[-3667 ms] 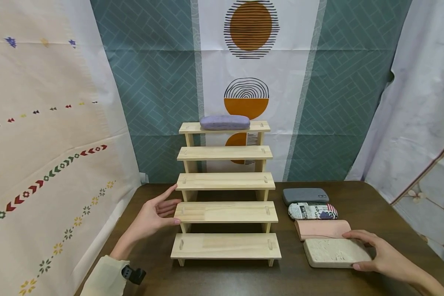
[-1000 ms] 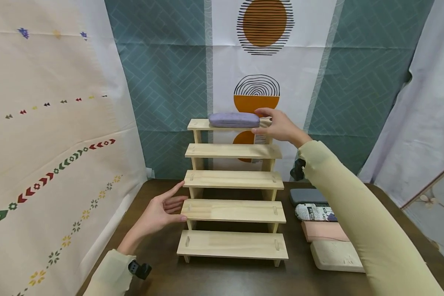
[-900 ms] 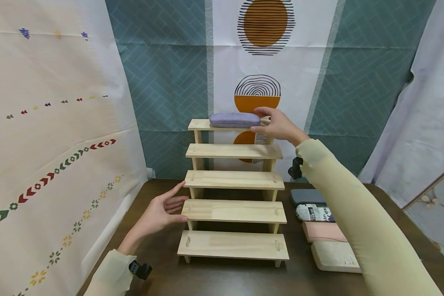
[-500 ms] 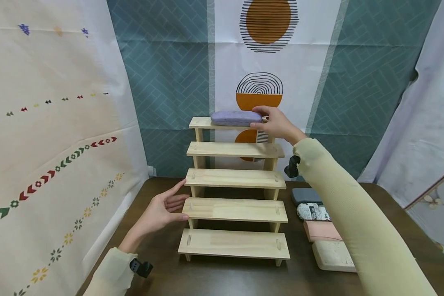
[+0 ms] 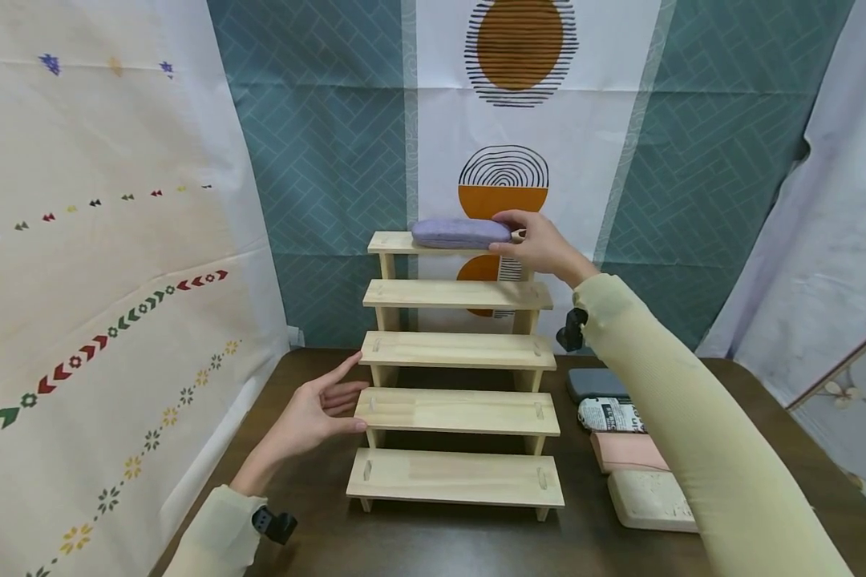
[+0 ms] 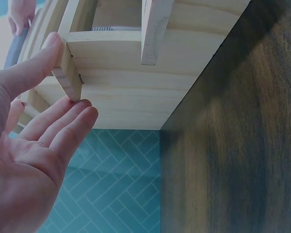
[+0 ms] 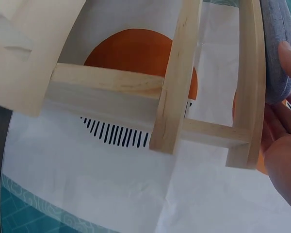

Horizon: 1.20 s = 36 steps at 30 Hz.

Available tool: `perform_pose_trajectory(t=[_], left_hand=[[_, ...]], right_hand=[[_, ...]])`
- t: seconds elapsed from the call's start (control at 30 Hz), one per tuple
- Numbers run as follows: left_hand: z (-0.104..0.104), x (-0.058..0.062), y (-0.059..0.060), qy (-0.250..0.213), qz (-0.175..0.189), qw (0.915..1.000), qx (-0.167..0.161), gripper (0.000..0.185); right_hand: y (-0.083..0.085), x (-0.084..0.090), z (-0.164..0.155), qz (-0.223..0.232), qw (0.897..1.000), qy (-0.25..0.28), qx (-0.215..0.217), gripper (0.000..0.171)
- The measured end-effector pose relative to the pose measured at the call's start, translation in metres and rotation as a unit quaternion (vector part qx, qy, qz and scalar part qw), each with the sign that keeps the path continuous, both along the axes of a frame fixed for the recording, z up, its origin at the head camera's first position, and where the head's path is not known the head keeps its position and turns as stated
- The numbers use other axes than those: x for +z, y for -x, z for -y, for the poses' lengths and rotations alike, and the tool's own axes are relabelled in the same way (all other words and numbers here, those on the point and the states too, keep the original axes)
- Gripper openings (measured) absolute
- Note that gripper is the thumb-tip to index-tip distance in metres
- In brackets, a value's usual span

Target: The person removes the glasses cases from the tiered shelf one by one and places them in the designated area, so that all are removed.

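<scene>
Since the earlier frames the right hand (image 5: 541, 243) has left the tabletop and now pinches the purple case (image 5: 460, 232) (12 o'clock, top shelf); the left hand (image 5: 310, 413), fingers straight, steadies the rack (image 5: 456, 413).

You see even, soft, bright light across the head view, with no glare. Faint shadows lie under each step of the wooden rack (image 5: 456, 353) and on the dark worktop (image 5: 469, 545) below it. Straight lines bow toward the frame edges. In the wrist views, the left hand (image 6: 26, 160) and right hand (image 7: 283, 145) appear close and soft-focused, and the worktop looks dim.
</scene>
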<state>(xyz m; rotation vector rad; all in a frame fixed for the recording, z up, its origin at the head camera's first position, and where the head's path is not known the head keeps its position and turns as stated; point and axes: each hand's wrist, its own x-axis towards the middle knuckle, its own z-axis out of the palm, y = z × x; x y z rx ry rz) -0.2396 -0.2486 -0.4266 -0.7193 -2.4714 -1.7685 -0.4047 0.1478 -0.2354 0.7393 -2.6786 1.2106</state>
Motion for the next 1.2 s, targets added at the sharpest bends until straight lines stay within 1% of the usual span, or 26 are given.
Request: perform_pose_trajectory(t=[0.1, 0.27, 0.33, 0.43, 0.67, 0.9, 1.07, 1.2], left_hand=[[0.0, 0.0, 0.0, -0.002, 0.003, 1.0, -0.001, 0.107], [0.001, -0.001, 0.0, -0.003, 0.003, 1.0, 0.0, 0.108], [0.001, -0.002, 0.0, -0.004, 0.002, 1.0, 0.0, 0.108], [0.001, -0.001, 0.0, -0.004, 0.0, 1.0, -0.003, 0.108], [0.001, -0.002, 0.0, -0.004, -0.001, 1.0, -0.004, 0.108], [0.001, -0.001, 0.001, -0.007, 0.002, 1.0, -0.005, 0.107], [0.001, -0.002, 0.0, -0.01, 0.006, 0.9999, -0.008, 0.108], [0.001, -0.002, 0.001, -0.011, 0.006, 0.9999, -0.007, 0.108]], right_hand=[[-0.002, 0.001, -0.002, -0.001, 1.0, 0.0, 0.004, 0.057], [-0.001, 0.003, -0.002, -0.003, 1.0, -0.012, 0.012, 0.067], [0.0, 0.004, 0.0, 0.001, 1.0, -0.016, 0.011, 0.071], [0.002, 0.004, 0.004, 0.005, 1.0, -0.02, 0.004, 0.072], [0.005, 0.005, 0.011, 0.01, 1.0, -0.021, 0.003, 0.068], [0.005, 0.007, 0.008, 0.018, 1.0, 0.0, 0.015, 0.065], [0.006, 0.006, 0.009, 0.026, 1.0, 0.0, 0.009, 0.065], [0.005, 0.005, 0.01, 0.026, 1.0, 0.012, 0.004, 0.065]])
